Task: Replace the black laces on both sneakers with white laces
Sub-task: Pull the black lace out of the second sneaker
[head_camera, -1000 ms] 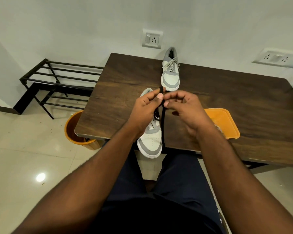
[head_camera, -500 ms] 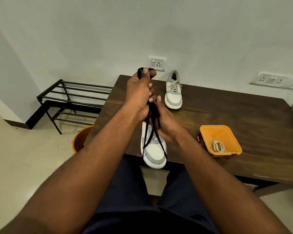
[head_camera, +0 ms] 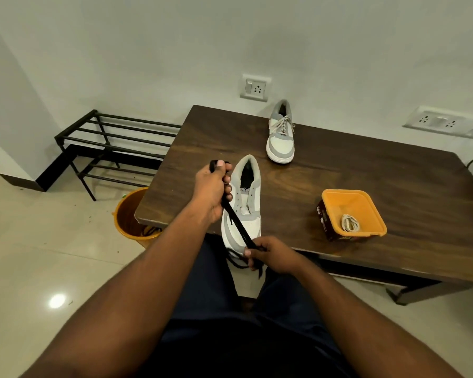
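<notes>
From the head camera, my left hand (head_camera: 212,186) is closed around the upper part of the black lace (head_camera: 236,223), a loop of it poking out above my thumb. My right hand (head_camera: 272,253) pinches the same lace lower down, at the counter's (head_camera: 366,170) near edge, so the lace runs taut on a diagonal from upper left to lower right across the near sneaker (head_camera: 243,205). Its loose ends dangle below my right hand, over my lap. The near sneaker lies on the counter with its long axis running away from me, toe at the near edge and heel opening toward the wall; its eyelets look empty, though my left hand hides part of them. The far sneaker (head_camera: 281,135) lies the same way, toe toward me, laced in white. An orange tub (head_camera: 351,204) to the right holds a coiled white lace (head_camera: 350,222).
</notes>
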Available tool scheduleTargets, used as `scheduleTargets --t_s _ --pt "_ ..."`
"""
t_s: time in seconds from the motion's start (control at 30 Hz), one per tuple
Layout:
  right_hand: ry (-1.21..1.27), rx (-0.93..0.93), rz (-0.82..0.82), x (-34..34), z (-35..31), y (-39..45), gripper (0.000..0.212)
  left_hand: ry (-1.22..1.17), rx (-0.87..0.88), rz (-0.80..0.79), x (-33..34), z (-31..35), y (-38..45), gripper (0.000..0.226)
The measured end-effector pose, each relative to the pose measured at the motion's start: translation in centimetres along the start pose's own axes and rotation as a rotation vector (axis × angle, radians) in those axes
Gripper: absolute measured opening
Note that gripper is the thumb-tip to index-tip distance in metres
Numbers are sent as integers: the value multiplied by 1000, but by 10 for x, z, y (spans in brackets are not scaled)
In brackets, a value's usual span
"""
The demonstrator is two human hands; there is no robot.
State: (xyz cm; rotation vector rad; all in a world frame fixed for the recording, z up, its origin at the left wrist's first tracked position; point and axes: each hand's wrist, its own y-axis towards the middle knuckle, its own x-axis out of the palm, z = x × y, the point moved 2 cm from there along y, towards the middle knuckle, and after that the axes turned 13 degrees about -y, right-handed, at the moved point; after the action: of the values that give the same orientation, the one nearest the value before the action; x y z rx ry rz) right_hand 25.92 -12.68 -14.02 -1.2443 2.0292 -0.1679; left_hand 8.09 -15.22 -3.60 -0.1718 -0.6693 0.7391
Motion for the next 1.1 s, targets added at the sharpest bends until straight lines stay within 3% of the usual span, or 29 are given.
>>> scheduleTargets --t_s 0.23,0.4,0.53,0.63,0.77,0.9,1.1 --pt "-113 -70 -25 -44 -73 17 19 84 133 50 -34 46 25 27" --pt "-546 -231 64 -70 -175 60 34 132 183 29 -62 90 39 21" --pt "-798 -378 53 -66 -260 101 9 236 252 78 -91 122 58 18" --pt "-837 -422 53 -52 -307 134 14 398 264 116 -130 141 84 18" --pt "-843 -442 144 -31 -338 189 21 474 314 212 -171 158 112 18" --pt "-1200 -534 314 1 -353 236 23 414 219 307 -211 160 144 22" --pt "-1162 -446 233 34 -360 284 19 204 166 426 -244 155 181 22"
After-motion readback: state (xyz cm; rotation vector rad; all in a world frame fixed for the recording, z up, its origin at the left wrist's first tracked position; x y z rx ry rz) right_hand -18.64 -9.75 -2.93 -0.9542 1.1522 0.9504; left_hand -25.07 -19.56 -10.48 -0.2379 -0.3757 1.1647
